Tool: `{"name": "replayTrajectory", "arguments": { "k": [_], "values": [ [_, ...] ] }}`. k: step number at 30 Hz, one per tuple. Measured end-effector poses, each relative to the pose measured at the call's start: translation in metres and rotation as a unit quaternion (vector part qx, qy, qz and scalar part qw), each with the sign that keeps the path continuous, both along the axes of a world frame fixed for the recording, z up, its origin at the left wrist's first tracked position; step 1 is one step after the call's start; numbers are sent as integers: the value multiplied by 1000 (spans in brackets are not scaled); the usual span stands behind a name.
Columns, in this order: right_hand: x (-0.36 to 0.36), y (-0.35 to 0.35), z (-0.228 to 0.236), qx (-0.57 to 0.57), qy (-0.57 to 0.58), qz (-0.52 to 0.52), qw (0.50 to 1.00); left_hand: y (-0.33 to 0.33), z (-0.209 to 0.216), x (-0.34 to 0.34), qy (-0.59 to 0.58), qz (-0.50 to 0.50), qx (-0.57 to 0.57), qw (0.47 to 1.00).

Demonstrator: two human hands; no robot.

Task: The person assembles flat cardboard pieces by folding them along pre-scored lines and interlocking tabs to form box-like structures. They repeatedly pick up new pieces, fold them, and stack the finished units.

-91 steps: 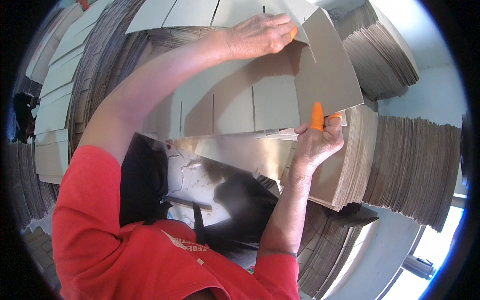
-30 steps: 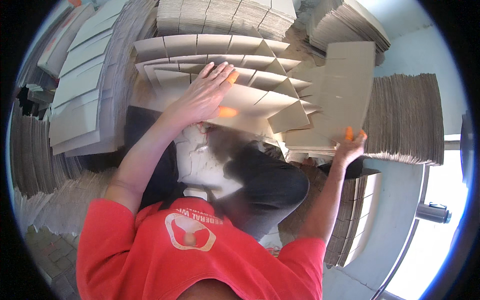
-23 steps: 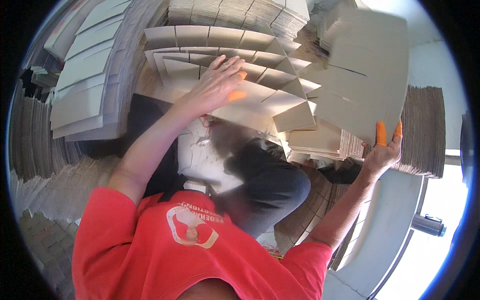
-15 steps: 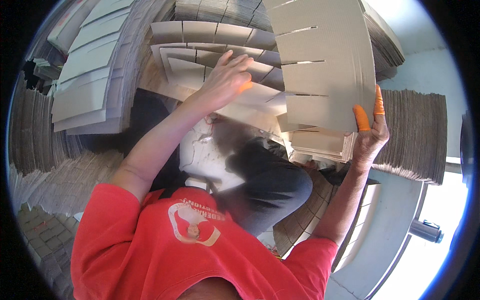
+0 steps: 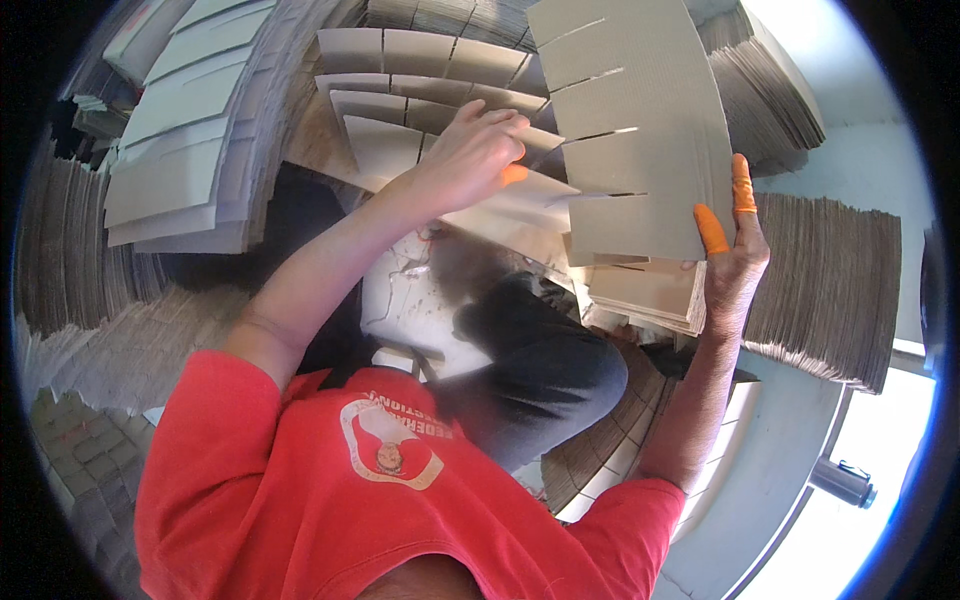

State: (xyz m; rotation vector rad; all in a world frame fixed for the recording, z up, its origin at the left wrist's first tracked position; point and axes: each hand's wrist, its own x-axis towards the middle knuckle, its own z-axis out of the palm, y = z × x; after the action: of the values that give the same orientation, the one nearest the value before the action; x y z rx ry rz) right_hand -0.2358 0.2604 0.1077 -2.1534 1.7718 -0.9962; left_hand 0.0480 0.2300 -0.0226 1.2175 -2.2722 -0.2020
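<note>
My right hand (image 5: pixel 735 262) grips the right edge of a large slotted cardboard divider sheet (image 5: pixel 640 110), with orange finger covers on its thumb and a finger. The sheet's slots open toward the left, where they meet the ends of several slotted cardboard strips (image 5: pixel 440 63) standing on edge in rows. My left hand (image 5: pixel 472 150) is closed over the nearer strips, fingers bent across their top edges; orange covers show at its thumb side. Its fingertips are partly hidden. The nearest strip (image 5: pixel 378 145) leans over a wooden board (image 5: pixel 318 160).
Stacks of slotted cardboard (image 5: pixel 180 150) rise at the left. More bundles stand at the right (image 5: pixel 820 285) and far right (image 5: pixel 765 85). A low pile of cardboard pieces (image 5: pixel 650 290) lies beneath the held sheet. My bent knee (image 5: pixel 580 370) is below the board.
The large sheet has shifted left toward the standing strips, its slots closer over their ends. My right hand moved left with it. My left hand stays on the strips; the view has shifted slightly.
</note>
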Motion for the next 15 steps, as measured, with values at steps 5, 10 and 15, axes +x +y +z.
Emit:
{"name": "replayTrajectory", "arguments": {
  "k": [5,10,15],
  "values": [
    [-2,-11,0,-29,23,50,998,-7,3,-2,24,-12,47,999],
    [-1,-3,-7,-132,113,62,983,-35,-5,7,163,16,-33,986],
    [-8,8,-20,1,-62,46,997,-91,8,19,-17,92,-92,991]
  ]
}}
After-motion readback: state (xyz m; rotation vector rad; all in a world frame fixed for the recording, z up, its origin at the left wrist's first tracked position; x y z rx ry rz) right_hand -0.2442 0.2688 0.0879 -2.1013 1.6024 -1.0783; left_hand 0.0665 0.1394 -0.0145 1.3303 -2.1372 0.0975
